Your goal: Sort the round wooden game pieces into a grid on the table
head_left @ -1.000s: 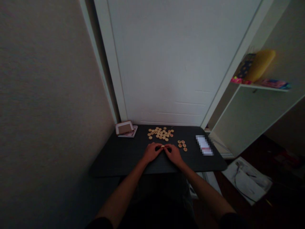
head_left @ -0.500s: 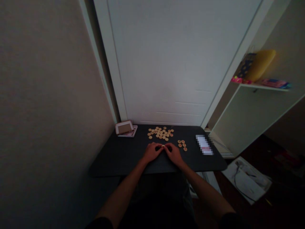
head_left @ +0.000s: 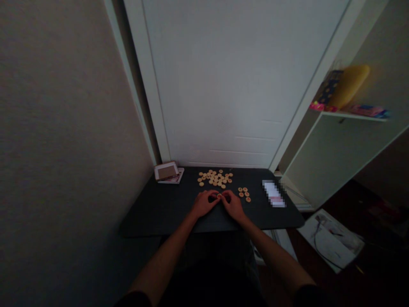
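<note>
Between the fingertips of both hands is one round wooden game piece, its marked face now partly showing. My left hand grips it from the left with the fingers closed in a pinch. From the right, my right hand pinches the same piece. Beyond the hands lies a loose heap of similar pale round pieces, some with marks on top. A small group of several marked pieces lies in short rows just right of my right hand.
The dark table stands against a white door. An open box and its lid rest at the back left. A phone with a lit screen lies at the right. A shelf is farther right.
The piece between my fingers has tilted, so more of its round face shows. Both hands stay in nearly the same place, and the other pieces lie as before.
</note>
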Action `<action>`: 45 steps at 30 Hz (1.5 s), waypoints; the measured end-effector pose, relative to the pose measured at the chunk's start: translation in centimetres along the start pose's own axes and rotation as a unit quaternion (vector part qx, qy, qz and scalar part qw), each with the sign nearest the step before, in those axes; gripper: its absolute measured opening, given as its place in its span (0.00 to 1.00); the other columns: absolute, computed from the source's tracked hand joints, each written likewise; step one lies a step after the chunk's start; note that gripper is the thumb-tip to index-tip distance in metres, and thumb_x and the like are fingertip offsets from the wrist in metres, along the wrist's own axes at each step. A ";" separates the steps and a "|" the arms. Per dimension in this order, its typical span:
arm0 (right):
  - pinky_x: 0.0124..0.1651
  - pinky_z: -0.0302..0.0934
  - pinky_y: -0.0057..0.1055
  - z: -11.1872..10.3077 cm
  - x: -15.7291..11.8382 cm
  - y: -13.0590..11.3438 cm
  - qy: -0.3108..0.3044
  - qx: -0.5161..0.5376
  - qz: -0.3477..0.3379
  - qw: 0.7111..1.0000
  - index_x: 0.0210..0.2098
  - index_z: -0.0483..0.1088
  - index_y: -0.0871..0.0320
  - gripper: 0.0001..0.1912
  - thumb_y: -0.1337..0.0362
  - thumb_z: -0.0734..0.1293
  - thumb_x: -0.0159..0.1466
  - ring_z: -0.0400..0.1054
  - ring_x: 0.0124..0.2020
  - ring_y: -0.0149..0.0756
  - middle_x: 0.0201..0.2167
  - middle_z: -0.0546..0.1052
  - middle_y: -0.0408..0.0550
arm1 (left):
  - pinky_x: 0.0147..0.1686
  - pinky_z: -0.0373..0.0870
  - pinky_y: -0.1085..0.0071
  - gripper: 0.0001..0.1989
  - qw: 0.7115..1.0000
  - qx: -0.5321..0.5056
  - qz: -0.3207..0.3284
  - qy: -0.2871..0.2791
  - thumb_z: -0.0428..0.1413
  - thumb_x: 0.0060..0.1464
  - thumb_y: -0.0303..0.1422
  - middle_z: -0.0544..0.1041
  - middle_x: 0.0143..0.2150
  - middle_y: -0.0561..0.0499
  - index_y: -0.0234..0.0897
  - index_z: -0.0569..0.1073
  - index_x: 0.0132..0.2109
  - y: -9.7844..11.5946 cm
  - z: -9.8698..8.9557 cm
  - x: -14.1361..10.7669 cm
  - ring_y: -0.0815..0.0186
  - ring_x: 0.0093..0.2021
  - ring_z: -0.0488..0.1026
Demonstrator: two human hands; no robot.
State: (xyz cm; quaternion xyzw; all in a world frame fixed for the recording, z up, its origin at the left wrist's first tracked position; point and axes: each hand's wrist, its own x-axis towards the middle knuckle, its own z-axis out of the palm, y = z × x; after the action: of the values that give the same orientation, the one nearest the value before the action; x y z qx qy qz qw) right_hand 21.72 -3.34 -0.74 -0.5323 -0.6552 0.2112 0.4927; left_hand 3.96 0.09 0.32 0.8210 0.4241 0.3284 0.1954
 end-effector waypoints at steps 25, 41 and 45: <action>0.39 0.67 0.32 0.1 0.0 0.2 -0.001 -0.001 0.006 1.000 0.38 0.72 0.55 0.12 0.54 0.64 0.63 0.74 0.33 0.36 0.33 0.79 0.45 | 0.47 0.65 0.66 0.12 1.000 -0.005 0.009 -0.009 0.57 0.56 0.40 0.81 0.40 0.55 0.47 0.74 0.48 0.2 -0.3 0.0 0.61 0.45 0.74; 0.37 0.66 0.32 0.0 0.1 0.4 -0.011 -0.013 0.024 1.000 0.35 0.73 0.55 0.12 0.52 0.66 0.60 0.73 0.31 0.37 0.30 0.79 0.44 | 0.48 0.65 0.65 0.13 1.000 0.004 0.002 -0.028 0.57 0.55 0.38 0.80 0.40 0.53 0.46 0.74 0.48 0.5 -0.4 -0.2 0.60 0.46 0.73; 0.37 0.66 0.32 -0.1 0.1 0.2 -0.011 -0.016 0.018 1.000 0.34 0.73 0.55 0.11 0.55 0.65 0.62 0.73 0.32 0.37 0.30 0.79 0.45 | 0.48 0.65 0.65 0.12 0.999 -0.001 -0.005 -0.032 0.57 0.56 0.39 0.81 0.39 0.54 0.46 0.74 0.48 0.6 -0.4 -0.1 0.60 0.46 0.73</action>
State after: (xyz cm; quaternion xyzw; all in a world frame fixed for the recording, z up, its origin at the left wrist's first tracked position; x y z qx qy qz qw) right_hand 21.87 -3.21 -0.87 -0.5493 -0.6543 0.2149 0.4733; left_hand 3.99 -0.35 0.91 0.8290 0.4213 0.3010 0.2114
